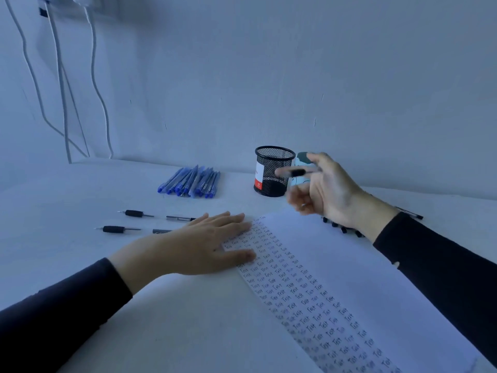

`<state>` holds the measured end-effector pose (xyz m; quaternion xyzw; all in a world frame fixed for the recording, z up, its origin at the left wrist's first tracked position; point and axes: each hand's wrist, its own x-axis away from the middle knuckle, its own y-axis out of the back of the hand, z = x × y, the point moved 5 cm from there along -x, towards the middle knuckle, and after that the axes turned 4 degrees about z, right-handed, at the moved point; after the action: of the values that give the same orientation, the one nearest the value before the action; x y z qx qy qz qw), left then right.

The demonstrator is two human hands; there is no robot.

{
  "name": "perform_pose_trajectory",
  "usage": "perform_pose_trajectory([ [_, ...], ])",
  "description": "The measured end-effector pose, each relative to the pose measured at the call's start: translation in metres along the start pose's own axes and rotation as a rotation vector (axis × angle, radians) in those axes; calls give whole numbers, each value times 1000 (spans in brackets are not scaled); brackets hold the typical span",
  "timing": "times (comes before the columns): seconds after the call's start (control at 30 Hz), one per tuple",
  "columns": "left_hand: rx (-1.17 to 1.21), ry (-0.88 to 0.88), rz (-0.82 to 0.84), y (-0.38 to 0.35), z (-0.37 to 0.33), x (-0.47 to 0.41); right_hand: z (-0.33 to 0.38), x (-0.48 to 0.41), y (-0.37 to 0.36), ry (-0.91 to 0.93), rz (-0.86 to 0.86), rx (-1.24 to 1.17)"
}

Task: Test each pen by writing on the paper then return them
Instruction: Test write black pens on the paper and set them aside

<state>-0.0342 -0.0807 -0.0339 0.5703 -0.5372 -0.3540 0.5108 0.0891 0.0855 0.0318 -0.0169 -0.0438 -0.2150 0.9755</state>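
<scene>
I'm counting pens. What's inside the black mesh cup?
No pens poke out of the mesh cup; through its mesh I see only a red-and-white label. The right hand and its pen hide one side.

blue pens [189,183] | black mesh cup [273,170], red-white label | white paper [336,265], black "Test" rows | dark sleeves [53,313]

The word "Test" is written over and over in rows on the paper [336,286] in front of the mesh cup [273,170], whose label cannot be read.
</scene>
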Motion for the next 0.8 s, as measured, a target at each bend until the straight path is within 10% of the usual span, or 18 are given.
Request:
perform_pose_trajectory([
  [0.4,-44,15,32,2,-2,0,-34,-39,-13,154,-181,562],
  [0.8,-33,17,26,2,0,-1,-38,-44,-12,336,-322,574],
])
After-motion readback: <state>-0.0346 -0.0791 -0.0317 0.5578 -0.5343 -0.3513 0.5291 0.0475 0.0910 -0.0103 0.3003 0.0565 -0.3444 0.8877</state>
